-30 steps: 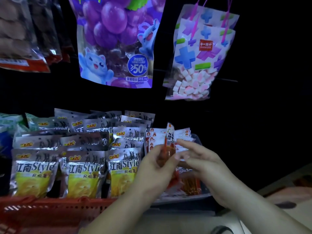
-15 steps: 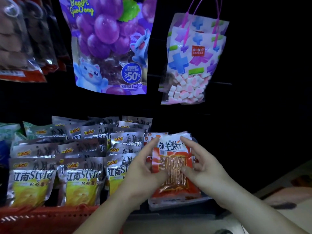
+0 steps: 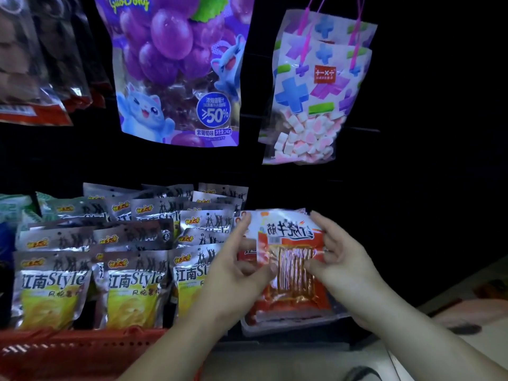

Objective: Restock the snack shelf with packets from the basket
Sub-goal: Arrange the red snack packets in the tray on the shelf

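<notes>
- Red-and-white plastic snack packet w/ clear window showing thin orange sticks point(image 3: 292, 259): held face-on to camera, upright, long axis vertical, white printed band at top, red bottom edge down. Sticks inside run vertical too.
- Left hand point(image 3: 236, 273): on packet's left edge, thumb on front near the window, fingers reaching up behind/alongside top-left corner. Pinching the packet.
- Right hand point(image 3: 339, 259): on packet's right edge, thumb on front at window's right side, fingers curled round the top-right corner. Also gripping the packet.
- Packet sits directly in front of a stack of same red-and-white packets point(image 3: 247, 254), which peek out on its left; all in a shallow clear plastic tray point(image 3: 275, 327) whose front lip shows just below the packet.
- Left of packet: rows of silver foil chip bags w/ yellow lower panel point(image 3: 52, 287), standing upright, overlapping front to back, nearest row just beside left hand.
- Below-left of packet: rim of red plastic mesh basket point(image 3: 68, 350), in front of the silver bags; contents can't tell.
- Above packet: hanging white pouch w/ coloured plus signs and pink-white cubes point(image 3: 316, 92).
- Up-left of packet: big purple grape-print pouch w/ blue cartoon cat point(image 3: 176, 70), hanging.
</notes>
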### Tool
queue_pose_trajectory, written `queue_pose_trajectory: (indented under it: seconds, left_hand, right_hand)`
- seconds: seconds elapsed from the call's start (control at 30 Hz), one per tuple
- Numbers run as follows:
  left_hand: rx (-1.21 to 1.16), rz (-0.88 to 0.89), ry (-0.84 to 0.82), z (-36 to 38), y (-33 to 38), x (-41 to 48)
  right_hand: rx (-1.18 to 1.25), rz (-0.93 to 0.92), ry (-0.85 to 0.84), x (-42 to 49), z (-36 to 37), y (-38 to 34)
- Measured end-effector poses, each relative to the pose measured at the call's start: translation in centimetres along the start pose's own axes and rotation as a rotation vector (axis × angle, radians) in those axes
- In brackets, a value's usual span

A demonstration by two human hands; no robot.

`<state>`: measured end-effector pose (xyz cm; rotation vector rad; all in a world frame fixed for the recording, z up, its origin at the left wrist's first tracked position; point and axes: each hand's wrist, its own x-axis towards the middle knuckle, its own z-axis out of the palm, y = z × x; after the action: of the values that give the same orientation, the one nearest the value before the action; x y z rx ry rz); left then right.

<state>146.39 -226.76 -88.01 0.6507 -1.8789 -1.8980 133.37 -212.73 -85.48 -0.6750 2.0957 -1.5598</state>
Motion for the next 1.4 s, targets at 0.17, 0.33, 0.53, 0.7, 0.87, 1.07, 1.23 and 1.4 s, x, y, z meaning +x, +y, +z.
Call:
queue_pose_trajectory:
  seconds: [0.17, 0.33, 0.53, 0.7, 0.87, 1.07, 1.23, 1.4]
  left_hand:
    - [-0.106, -0.122, -0.123, 1.6, -0.8, -0.9]
    - [-0.156, -0.107, -0.057, 0.7, -1.4, 0.0]
    - [0.016, -0.069, -0.069, -0.7, -0.2, 0.5]
    - [0.122, 0.071, 0.035, 0.9, 0.8, 0.3]
    - [-0.110, -0.022, 0.055, 2.0, 0.5, 0.1]
    - [-0.221, -0.071, -0.110, 0.2, 0.2, 0.0]
    - [-0.156, -0.075, -0.099, 0.0, -0.9, 0.7]
    - [0.061, -0.056, 0.077, -0.1, -1.1, 2.6]
  right_hand:
    - [0.034, -0.022, 0.083, 0.4, -0.5, 0.2]
    - [0.016, 0.069, -0.197, -0.2, -1.0, 0.2]
    - [0.054, 0.097, -0.096, -0.1, -1.1, 0.1]
    - [-0.030, 0.014, -0.163, -0.9, 0.3, -0.1]
    - [0.015, -0.028, -0.403, -1.7, 1.0, -0.8]
    - [-0.136, -0.083, 0.041, -0.5, -0.2, -0.5]
    - [0.015, -0.068, 0.035, 0.0, -0.2, 0.4]
    - [-0.174, -0.208, 0.079, 1.0, 0.1, -0.6]
